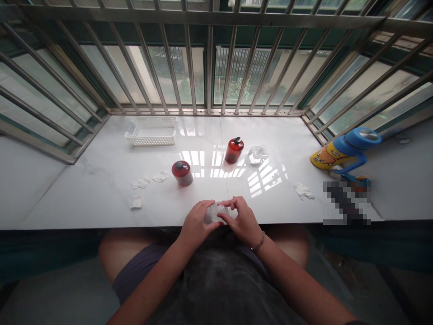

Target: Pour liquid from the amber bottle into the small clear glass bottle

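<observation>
A small clear plastic box (212, 217) is between my hands at the front edge of the white counter. My left hand (197, 221) curls round its left side, thumb near the front and fingers behind. My right hand (242, 219) is at its right side, with thumb and forefinger bent about a small round clear part on top. Whether that part is loose or fixed to the box I cannot tell. Beyond the hands stand a red bottle with a dark round top (182, 173) and a red bottle with a black pump-like top (234, 150). Another clear box (258, 154) sits to the right.
A white perforated basket (152, 138) stands at the back left. Crumpled white tissues (140, 182) lie on the left, another tissue (303, 191) on the right. A yellow and blue flask (338, 151) leans at the right, near a blurred-out dark object (348, 203). Metal bars (209, 67) border the counter.
</observation>
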Demonstrator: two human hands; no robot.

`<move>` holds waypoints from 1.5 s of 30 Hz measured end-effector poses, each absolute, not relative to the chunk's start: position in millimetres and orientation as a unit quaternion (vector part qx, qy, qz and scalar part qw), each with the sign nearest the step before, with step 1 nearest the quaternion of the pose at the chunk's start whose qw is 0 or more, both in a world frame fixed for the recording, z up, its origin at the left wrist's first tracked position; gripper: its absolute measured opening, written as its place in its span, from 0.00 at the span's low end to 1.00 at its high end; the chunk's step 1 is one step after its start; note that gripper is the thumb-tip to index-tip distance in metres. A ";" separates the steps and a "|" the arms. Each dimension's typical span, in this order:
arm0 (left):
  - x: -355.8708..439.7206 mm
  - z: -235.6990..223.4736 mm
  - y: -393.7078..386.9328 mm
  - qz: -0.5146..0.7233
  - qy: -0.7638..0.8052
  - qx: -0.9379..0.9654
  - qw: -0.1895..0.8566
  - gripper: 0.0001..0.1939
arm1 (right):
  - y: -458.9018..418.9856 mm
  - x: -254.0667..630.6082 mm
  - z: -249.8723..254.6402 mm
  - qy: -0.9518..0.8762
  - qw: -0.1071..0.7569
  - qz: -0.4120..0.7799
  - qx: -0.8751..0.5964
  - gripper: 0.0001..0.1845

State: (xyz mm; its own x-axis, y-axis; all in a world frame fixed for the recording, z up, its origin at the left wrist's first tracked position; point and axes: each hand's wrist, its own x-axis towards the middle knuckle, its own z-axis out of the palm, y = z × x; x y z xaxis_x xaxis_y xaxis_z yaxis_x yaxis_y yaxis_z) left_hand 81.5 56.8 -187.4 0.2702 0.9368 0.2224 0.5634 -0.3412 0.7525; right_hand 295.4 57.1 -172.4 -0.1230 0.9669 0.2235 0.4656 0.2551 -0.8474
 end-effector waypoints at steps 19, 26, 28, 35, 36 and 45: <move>80.5 -191.8 43.3 0.345 0.510 0.746 0.255 0.43 | 58.6 293.2 -165.4 -0.728 0.402 0.250 -0.495 0.21; 40.1 -176.4 18.7 0.340 0.508 0.752 0.247 0.11 | 79.0 334.4 -163.9 -0.692 0.426 0.153 -0.563 0.23; 20.6 -175.0 9.3 0.301 0.521 0.754 0.263 0.12 | 89.6 355.3 -166.3 -0.676 0.430 0.126 -0.585 0.24; -58.9 -185.8 -18.2 -0.018 0.666 0.674 0.317 0.24 | 129.9 430.0 -170.0 -0.640 0.403 0.052 -0.652 0.24; -74.5 -192.7 -20.9 -0.051 0.679 0.664 0.308 0.24 | 134.7 438.3 -169.6 -0.633 0.399 0.045 -0.662 0.24; -190.4 -287.8 -56.8 -0.025 0.869 0.479 0.123 0.44 | 166.7 480.2 -175.3 -0.603 0.375 0.040 -0.703 0.19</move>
State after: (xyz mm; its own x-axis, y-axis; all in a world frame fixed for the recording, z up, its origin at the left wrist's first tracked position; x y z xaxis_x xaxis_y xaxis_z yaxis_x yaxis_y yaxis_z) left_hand -190.4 -56.8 -287.8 -0.5102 0.8265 -0.2381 0.8389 0.5392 0.0740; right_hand 480.2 166.7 -175.3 0.2696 0.8782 0.3951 0.8179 0.0077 -0.5752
